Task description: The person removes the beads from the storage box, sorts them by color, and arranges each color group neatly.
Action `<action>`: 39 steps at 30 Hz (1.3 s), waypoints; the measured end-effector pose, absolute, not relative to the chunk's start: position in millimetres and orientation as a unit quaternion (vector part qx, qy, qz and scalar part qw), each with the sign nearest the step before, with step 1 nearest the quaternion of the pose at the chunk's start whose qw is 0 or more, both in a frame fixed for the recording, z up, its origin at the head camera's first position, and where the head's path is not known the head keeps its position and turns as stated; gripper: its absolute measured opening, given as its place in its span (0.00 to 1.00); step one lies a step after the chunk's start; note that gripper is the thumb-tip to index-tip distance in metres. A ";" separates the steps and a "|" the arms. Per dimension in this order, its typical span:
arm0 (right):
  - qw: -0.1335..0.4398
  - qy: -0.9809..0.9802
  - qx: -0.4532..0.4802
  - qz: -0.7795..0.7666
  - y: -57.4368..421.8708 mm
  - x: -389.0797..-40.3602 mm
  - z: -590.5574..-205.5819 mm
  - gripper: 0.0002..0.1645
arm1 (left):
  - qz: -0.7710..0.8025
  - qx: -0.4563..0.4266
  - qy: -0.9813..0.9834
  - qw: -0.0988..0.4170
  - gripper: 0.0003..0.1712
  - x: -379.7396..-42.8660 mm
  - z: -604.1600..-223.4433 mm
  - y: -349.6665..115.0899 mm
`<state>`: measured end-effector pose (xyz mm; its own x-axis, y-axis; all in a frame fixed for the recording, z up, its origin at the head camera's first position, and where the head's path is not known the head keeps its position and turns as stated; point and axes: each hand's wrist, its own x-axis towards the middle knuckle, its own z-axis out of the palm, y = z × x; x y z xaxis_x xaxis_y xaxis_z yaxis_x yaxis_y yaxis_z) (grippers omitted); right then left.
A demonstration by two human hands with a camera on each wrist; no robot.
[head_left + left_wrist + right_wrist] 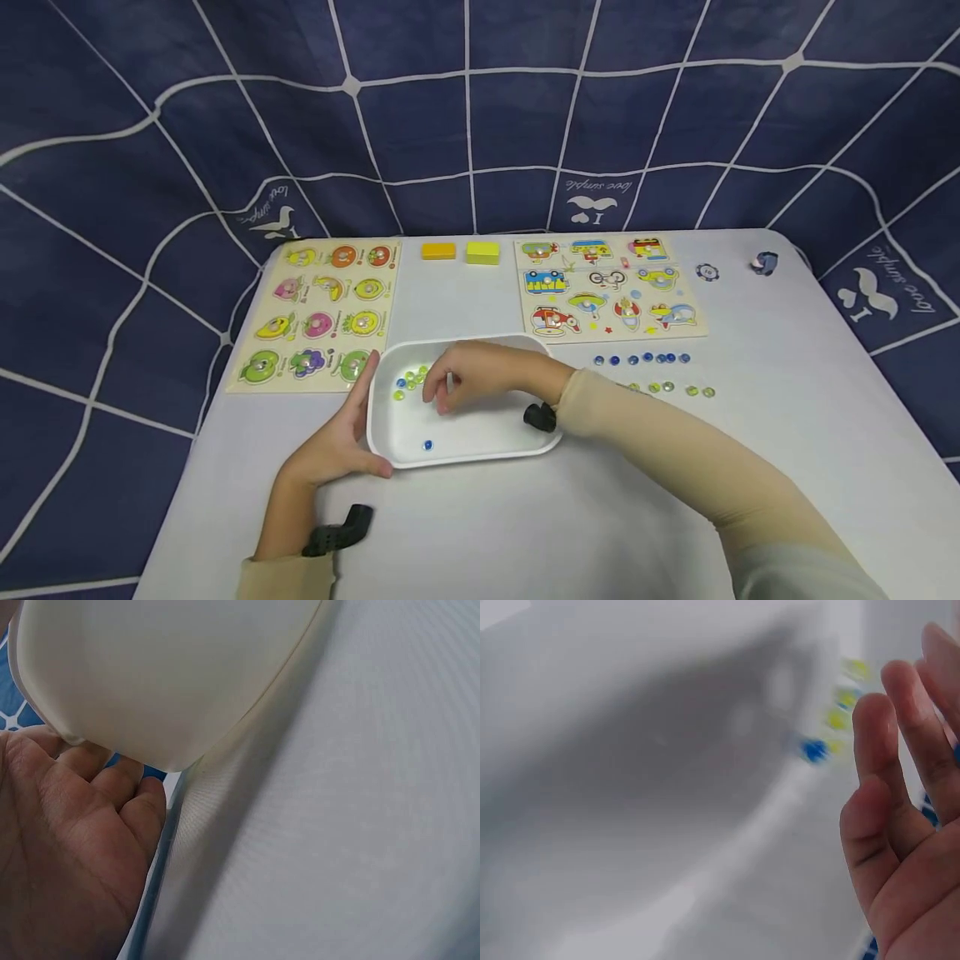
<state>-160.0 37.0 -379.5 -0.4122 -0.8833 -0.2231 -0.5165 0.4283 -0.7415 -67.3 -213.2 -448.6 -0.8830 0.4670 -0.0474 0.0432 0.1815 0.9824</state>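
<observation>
A white plastic tray (480, 446) stands on the table, with several yellow-green glass beads (411, 377) and a few blue ones in it. My left hand (333, 442) holds the tray's left end, thumb at the near corner and fingers along the outer wall. In the left wrist view its fingers (146, 802) bend under the tray's edge. Inside the tray, my right hand (480, 372) reaches down beside the bead cluster, fingers bent. A bit of blue shows at the right edge of the right wrist view; whether the fingertips pinch a bead is unclear. A lone blue bead (428, 445) lies near the front wall.
Right of the tray lie a row of blue beads (648, 357) and a row of yellow-green beads (669, 387). Behind are a fruit puzzle board (318, 312), a vehicle puzzle board (609, 287), an orange block (438, 251) and a yellow block (482, 253).
</observation>
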 end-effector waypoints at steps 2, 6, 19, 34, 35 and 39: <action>0.334 0.784 -0.441 -0.284 31.9 -157.2 -386.6 0.12 | 0.619 0.172 0.747 0.171 0.85 -67.5 -448.2 -213.4; 0.375 0.773 -0.438 -0.264 24.7 -149.5 -398.8 0.12 | 0.620 0.177 0.745 0.171 0.85 -68.1 -448.7 -214.3; 0.365 0.756 -0.501 -0.211 15.1 -138.6 -411.1 0.10 | 0.622 0.176 0.742 0.176 0.85 -67.7 -450.6 -215.2; 0.294 0.778 -0.495 -0.251 43.0 -155.3 -372.0 0.03 | 0.624 0.183 0.739 0.175 0.85 -68.0 -450.5 -215.2; 0.278 0.784 -0.493 -0.257 52.5 -156.2 -364.3 0.03 | 0.623 0.179 0.741 0.175 0.85 -67.9 -450.5 -214.9; 0.230 0.807 -0.459 -0.294 104.3 -153.7 -335.9 0.03 | 0.626 0.175 0.739 0.177 0.85 -67.9 -450.1 -213.8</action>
